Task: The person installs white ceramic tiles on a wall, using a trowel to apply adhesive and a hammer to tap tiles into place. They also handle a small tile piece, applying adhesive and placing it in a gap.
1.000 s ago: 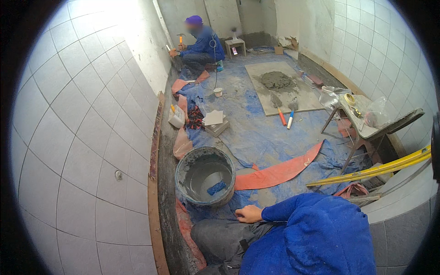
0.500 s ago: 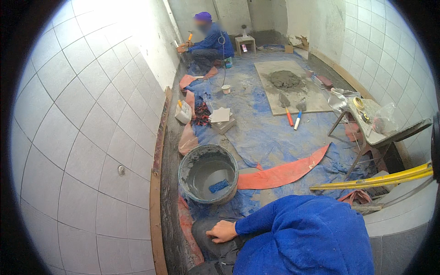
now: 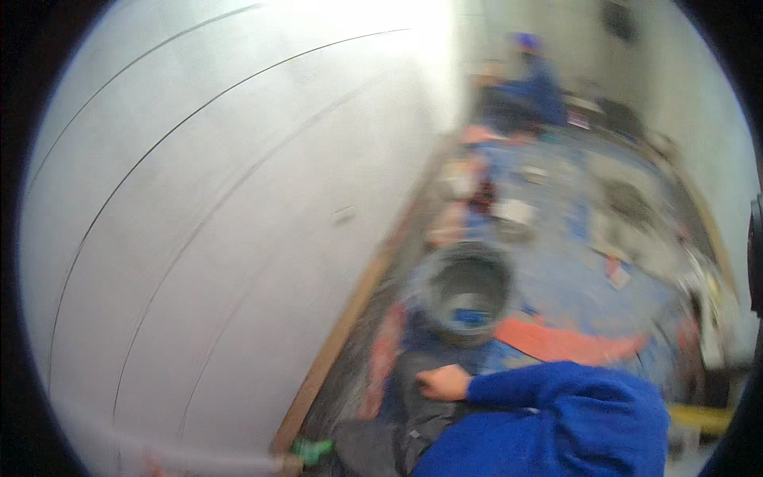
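Blurring across the whole view from motion, yet showing a narrow room under tiling. Filling the left half: a pale tiled wall [image 3: 207, 230] with dark grout lines curving toward the rim. Running along its foot: a wooden strip [image 3: 350, 318], slanting from the lower middle up toward the far end. Lying beside that strip: a floor [image 3: 572, 270] covered in blue sheeting, smeared grey in places.

Resting low in the middle, at the end of a blue sleeve [image 3: 548, 397] coming in from the lower right: one hand [image 3: 443, 383], looking like the right one, pressing knuckles-up on dark grey fabric [image 3: 413, 413], perhaps a trouser leg. Fingers curling under, so cannot tell whether the grip is closed on anything or merely leaning. Not showing the other hand at all.

Standing just beyond the hand, close but apart from it: a round grey bucket [image 3: 465, 290], with something blue lying inside at its near wall. Nothing lying between hand and bucket except a fold of sheeting.

Stretching to the right of the bucket: an orange curved strip [image 3: 572, 343]. Further right: scattered blurred clutter along the right wall and a yellow bar [image 3: 703, 417] near the lower edge.

Kneeling at the far end: another person in blue [image 3: 532, 83]
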